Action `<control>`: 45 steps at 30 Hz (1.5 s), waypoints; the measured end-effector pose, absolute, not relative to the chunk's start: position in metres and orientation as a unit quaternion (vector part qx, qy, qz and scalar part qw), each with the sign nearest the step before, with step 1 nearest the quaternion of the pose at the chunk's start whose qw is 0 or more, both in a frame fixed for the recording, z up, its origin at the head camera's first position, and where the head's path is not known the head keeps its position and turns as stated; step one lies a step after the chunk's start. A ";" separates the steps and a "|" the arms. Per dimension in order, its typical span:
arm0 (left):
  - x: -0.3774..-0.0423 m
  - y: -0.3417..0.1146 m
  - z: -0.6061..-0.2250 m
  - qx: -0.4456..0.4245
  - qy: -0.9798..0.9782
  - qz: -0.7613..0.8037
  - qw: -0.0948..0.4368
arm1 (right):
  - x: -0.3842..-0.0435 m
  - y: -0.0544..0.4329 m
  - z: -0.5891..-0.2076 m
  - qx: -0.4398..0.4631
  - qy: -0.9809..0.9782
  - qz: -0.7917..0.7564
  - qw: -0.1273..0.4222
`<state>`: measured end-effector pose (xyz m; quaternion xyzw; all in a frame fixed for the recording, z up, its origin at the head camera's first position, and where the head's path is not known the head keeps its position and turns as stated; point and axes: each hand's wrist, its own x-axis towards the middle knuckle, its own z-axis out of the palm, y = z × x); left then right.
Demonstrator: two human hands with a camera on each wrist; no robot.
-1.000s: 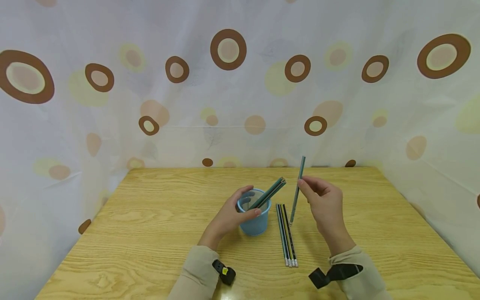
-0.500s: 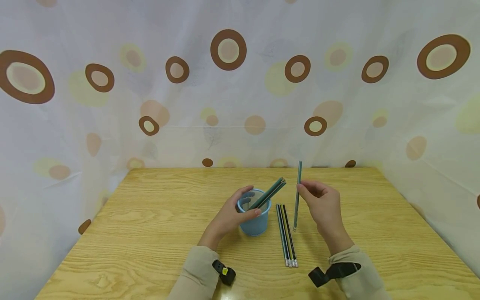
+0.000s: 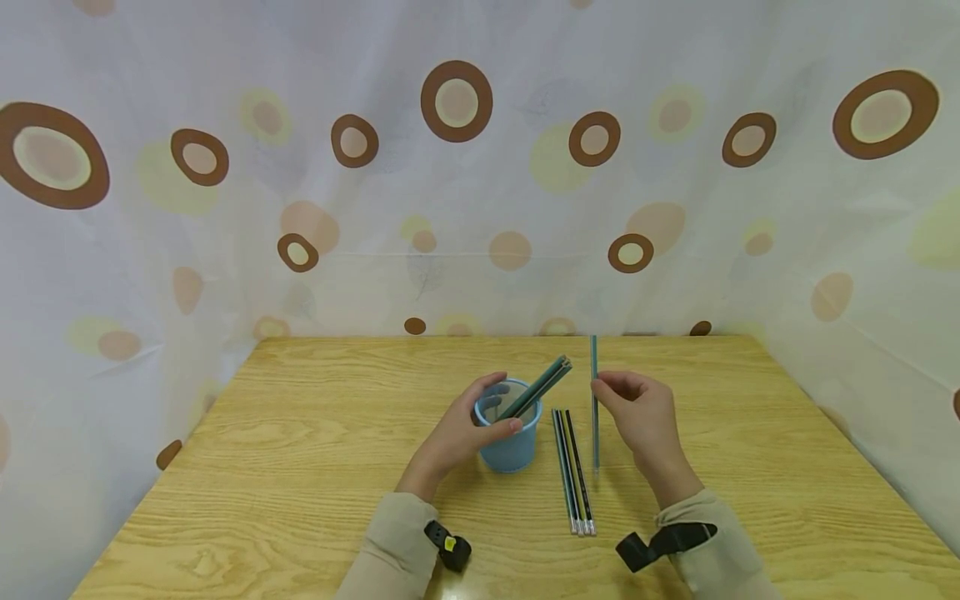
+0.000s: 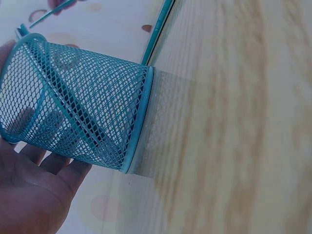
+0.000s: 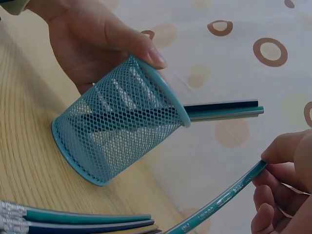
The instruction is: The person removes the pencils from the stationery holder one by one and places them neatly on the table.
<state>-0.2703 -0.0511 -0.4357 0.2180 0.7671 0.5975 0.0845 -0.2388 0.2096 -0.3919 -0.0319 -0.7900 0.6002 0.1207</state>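
Note:
My left hand [image 3: 455,437] grips a light blue mesh pencil cup [image 3: 510,450] around its side, thumb at the rim. The cup stands on the table, and several green and dark pencils [image 3: 536,388] lean in it toward the right. In the right wrist view these pencils [image 5: 224,110] stick out past the rim. My right hand [image 3: 643,425] pinches a green pencil [image 3: 596,425] between thumb and fingertips, held nearly upright. Between cup and right hand lies a row of several pencils [image 3: 573,471], green, dark and yellow, with their metal-banded ends toward me.
The wooden table [image 3: 315,467] extends on both sides of the hands. A pale curtain [image 3: 480,192] with brown rings and dots hangs behind and along the sides. Each sleeve carries a black wrist camera, one on the left [image 3: 450,546] and one on the right [image 3: 663,546].
My right hand has come down and slightly left with its green pencil, which has turned from a slant to nearly upright. My left hand and the cup have stayed in place.

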 end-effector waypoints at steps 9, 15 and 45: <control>-0.271 -0.051 -0.436 0.220 0.767 0.597 0.085 | -0.243 0.215 -0.400 -0.044 -0.804 0.585 0.096; -0.271 -0.052 -0.436 0.219 0.767 0.597 0.085 | -0.246 0.216 -0.405 -0.051 -0.816 0.570 0.081; -0.272 -0.051 -0.438 0.214 0.770 0.595 0.084 | -0.247 0.218 -0.422 -0.061 -0.840 0.538 0.017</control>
